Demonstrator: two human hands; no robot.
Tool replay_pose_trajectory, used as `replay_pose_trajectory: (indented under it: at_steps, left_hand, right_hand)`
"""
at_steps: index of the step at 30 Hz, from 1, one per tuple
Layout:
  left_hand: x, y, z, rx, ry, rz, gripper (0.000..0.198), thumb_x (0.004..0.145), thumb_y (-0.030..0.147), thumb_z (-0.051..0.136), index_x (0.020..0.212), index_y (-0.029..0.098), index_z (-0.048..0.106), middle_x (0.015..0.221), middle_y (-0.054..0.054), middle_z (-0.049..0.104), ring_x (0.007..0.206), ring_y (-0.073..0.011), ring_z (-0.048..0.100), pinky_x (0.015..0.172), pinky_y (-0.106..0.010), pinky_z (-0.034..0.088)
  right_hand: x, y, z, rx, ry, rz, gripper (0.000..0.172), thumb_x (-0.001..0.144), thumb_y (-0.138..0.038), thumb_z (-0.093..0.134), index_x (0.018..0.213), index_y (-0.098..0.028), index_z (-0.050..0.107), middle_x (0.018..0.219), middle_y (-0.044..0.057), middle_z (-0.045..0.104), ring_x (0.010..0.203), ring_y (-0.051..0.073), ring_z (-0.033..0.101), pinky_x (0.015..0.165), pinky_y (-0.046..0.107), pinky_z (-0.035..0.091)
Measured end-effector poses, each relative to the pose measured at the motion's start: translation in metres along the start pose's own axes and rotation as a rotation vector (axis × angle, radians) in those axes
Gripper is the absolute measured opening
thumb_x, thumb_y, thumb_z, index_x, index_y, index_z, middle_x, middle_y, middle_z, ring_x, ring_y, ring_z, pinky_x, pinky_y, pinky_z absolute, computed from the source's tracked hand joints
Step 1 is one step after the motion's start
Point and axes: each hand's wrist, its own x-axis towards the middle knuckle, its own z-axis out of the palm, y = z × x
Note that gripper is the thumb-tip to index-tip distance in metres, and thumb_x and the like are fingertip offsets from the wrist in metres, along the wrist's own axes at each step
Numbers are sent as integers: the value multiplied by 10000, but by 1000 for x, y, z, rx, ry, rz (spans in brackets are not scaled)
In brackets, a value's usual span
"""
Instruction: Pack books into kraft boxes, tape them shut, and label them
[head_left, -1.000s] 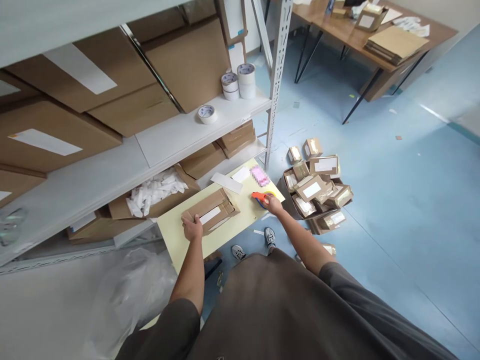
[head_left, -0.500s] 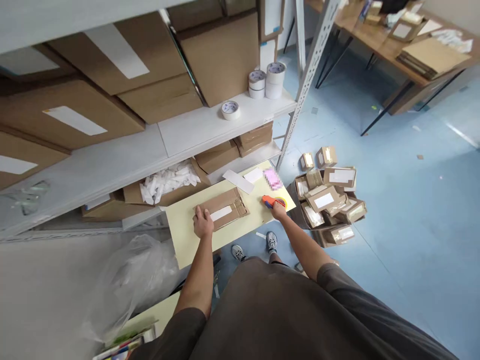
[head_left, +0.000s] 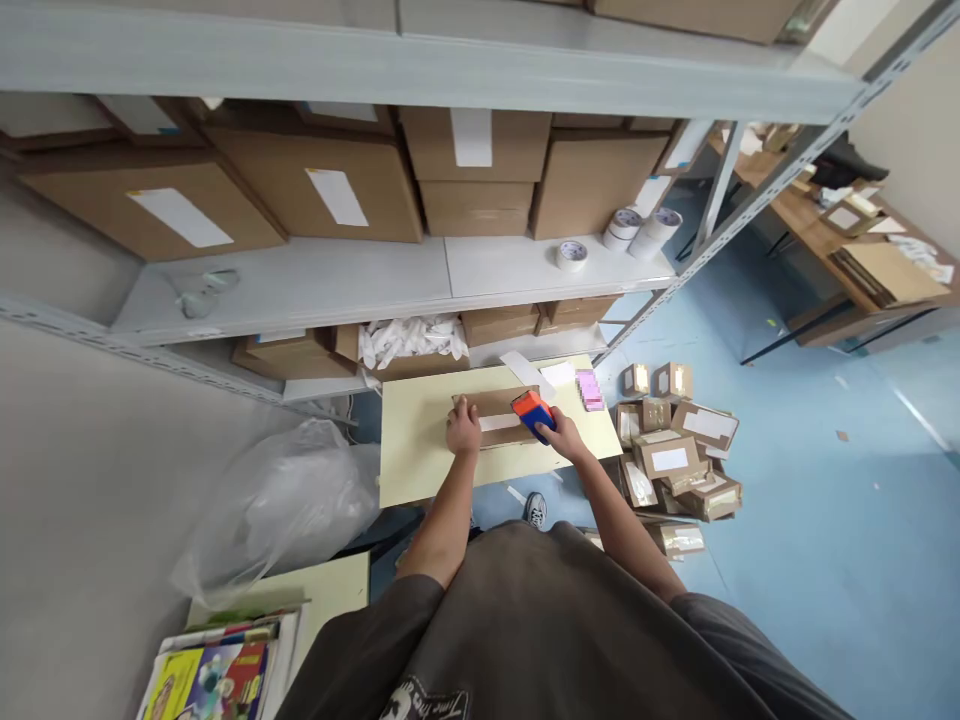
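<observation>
A flat brown cardboard box (head_left: 495, 403) with a white label lies on the pale yellow table (head_left: 412, 480). My left hand (head_left: 463, 428) grips its left end, thumb and fingers bent over the edge. My right hand (head_left: 562, 437) is closed round an orange and blue tape dispenser (head_left: 533, 412). The dispenser is tilted over the right end of the box and hides that part. Whether its tape touches the cardboard I cannot tell. Beyond the box lie a white paper strip (head_left: 527, 370) and a blurred pink item (head_left: 589, 390).
Grey shelving (head_left: 337, 270) with cartons and tape rolls (head_left: 572, 256) stands behind the table. Several small taped boxes (head_left: 670, 460) are heaped on the floor at right. A clear plastic bag (head_left: 292, 500) bulges at left. Farther right is a wooden desk (head_left: 814, 225).
My right hand has lifted the tape dispenser off the table's right side and brought it left over the box. My left hand stays on the box's left end. The view has shifted.
</observation>
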Motion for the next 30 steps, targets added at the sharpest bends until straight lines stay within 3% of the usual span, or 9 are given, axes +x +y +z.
replay_pose_trajectory:
  at_steps: [5,9,12,15,17,19,23,26,30]
  left_hand:
    - [5,-9,5,-99,-6,24,563,1117,493,426,1601,250,581,1359,-222,675,1209,-355,643,983,-428,550]
    - [7,-17,6,-227,-2,52,547,1112,452,446,1597,244,586,1545,-214,588,1326,-377,601,1102,-506,517]
    - [7,-23,2,-356,38,144,489,1097,406,479,1504,219,676,1646,-178,515,1493,-383,476,1238,-549,412]
    - [9,-26,-9,-493,56,205,415,1073,384,530,1364,201,764,1577,-170,595,1539,-371,435,1280,-562,362]
    - [11,-26,-19,-594,-39,210,392,1065,399,543,1263,185,806,1417,-184,711,1433,-359,560,1228,-544,435]
    - [13,-25,-30,-704,-229,208,405,1053,455,562,1180,177,828,1255,-169,788,1263,-335,686,1134,-499,525]
    - [13,-18,-59,-851,-559,279,546,993,644,592,1088,169,843,1079,-107,839,1055,-302,761,972,-419,601]
    - [8,-8,-80,-882,-582,339,597,947,701,626,1036,155,852,1020,-99,841,990,-290,765,921,-382,602]
    - [-2,9,-103,-860,-465,389,504,922,641,701,970,167,864,1015,-103,834,963,-268,762,896,-357,597]
  right_hand:
    - [29,-50,24,-109,-74,-54,507,841,-748,683,835,-251,583,760,29,679,711,213,623,633,285,418]
    - [36,-56,45,-182,-66,-26,525,825,-763,688,770,-256,565,692,24,648,684,216,626,616,284,398]
    - [35,-54,51,-184,-49,5,524,827,-765,684,764,-259,560,687,29,655,671,220,629,609,287,401]
    - [32,-52,50,-182,-55,3,518,801,-755,717,788,-256,583,716,32,672,674,217,626,618,292,412]
    - [31,-49,46,-166,-80,0,524,785,-757,729,792,-251,592,718,26,666,675,213,616,623,294,415]
    - [30,-45,42,-123,-125,-19,534,780,-761,734,800,-244,600,726,16,657,679,204,601,630,294,419]
    - [33,-39,30,-5,-237,-129,556,755,-761,769,824,-230,619,754,-7,635,721,192,571,666,294,439]
    - [37,-38,19,127,-319,-177,567,745,-751,800,868,-215,661,779,-9,640,754,194,572,701,304,472]
    - [44,-45,8,279,-399,-235,574,696,-688,888,961,-198,746,854,13,697,830,224,630,800,355,536]
